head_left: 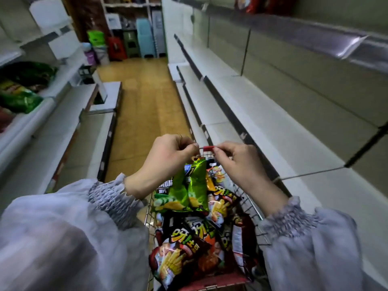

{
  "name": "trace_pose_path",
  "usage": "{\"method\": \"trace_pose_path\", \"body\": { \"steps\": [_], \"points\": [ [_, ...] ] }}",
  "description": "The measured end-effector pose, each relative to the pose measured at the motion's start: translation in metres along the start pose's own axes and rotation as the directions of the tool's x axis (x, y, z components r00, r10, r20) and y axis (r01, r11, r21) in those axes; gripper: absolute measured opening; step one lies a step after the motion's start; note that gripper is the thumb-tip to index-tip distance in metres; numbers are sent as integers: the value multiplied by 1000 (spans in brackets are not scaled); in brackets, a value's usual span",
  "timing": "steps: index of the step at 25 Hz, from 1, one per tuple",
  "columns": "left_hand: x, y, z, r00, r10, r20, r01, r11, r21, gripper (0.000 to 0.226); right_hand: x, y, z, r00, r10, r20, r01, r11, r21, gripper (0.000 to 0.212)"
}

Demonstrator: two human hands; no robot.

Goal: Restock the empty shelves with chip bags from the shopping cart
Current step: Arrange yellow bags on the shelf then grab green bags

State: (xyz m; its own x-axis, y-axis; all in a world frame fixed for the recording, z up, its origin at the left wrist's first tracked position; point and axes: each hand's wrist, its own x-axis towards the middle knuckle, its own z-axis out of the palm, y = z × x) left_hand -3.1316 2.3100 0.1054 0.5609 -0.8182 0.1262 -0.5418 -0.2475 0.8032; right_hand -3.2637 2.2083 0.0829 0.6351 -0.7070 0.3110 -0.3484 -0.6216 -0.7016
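Chip bags (180,248) glossy, green, red.

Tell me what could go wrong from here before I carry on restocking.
1. The left hand and right hand pinch with fingertips only near the far rim of the cart. Whether they hold the green bag is unclear, and such a grip could slip.
2. The red bags lie heaped loosely in the cart; lifting one may tip others out.
3. The wire divider on the right shelf could snag a bag.
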Motion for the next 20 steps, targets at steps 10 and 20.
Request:
{"method": "trace_pose_path", "body": {
  "steps": [10,20],
  "points": [
    [90,-141,49,969,-241,64,208,924,320,50,59,123,141,920,305,247,-287,952,-107,37],
    [108,-186,87,852,-442,280,192,763,617,61,72,166,193,840,419,344,-494,854,166,24]
  ]
}}
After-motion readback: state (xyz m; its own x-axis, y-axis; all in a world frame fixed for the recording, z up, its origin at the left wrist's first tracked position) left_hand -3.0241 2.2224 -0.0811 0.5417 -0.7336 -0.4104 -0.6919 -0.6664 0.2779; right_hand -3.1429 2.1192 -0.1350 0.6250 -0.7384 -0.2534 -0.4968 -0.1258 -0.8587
